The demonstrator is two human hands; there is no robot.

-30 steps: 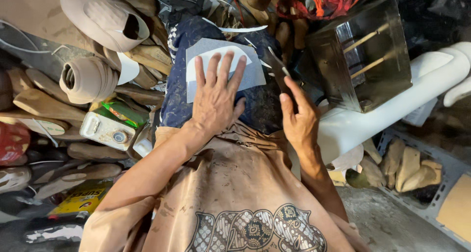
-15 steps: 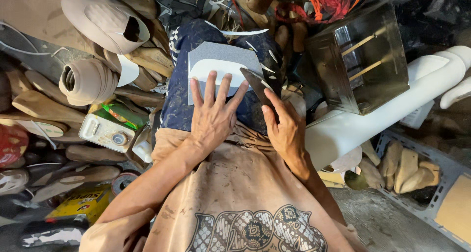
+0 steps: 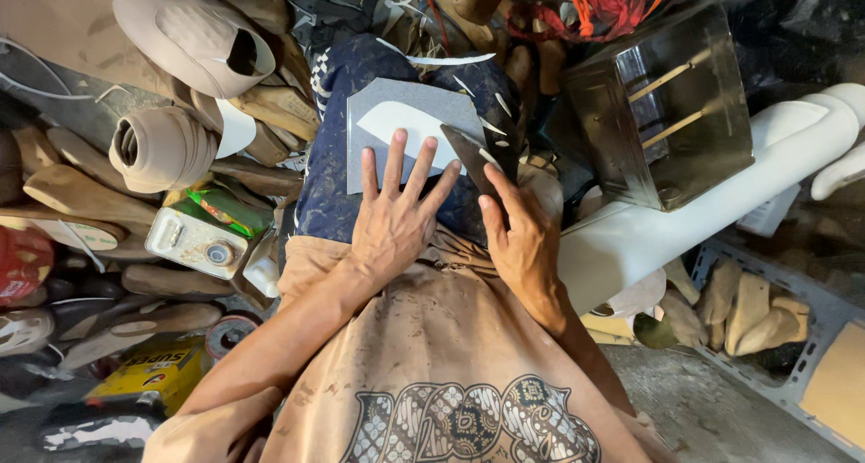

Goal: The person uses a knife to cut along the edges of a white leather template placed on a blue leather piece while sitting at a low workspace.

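On my lap lies a grey sheet [image 3: 387, 107] with a white curved pattern piece [image 3: 410, 125] on top of it. My left hand [image 3: 396, 215] is pressed flat on the sheet's near edge, fingers spread, fingertips on the white piece. My right hand [image 3: 518, 238] grips a dark flat knife blade [image 3: 470, 152] whose tip rests at the sheet's right edge. White cut slivers [image 3: 491, 125] lie on my dark blue patterned trousers [image 3: 333, 193].
Wooden shoe lasts [image 3: 72, 193] and beige shoe uppers [image 3: 194, 35] are piled at left, with a yellow tin [image 3: 149, 377] and a small white device [image 3: 194, 242]. A metal box [image 3: 667, 112] and a white mannequin leg [image 3: 721, 188] sit at right.
My left hand has slid back toward me, uncovering more of the white piece. My right hand has moved left with the blade, now at the sheet's right edge.
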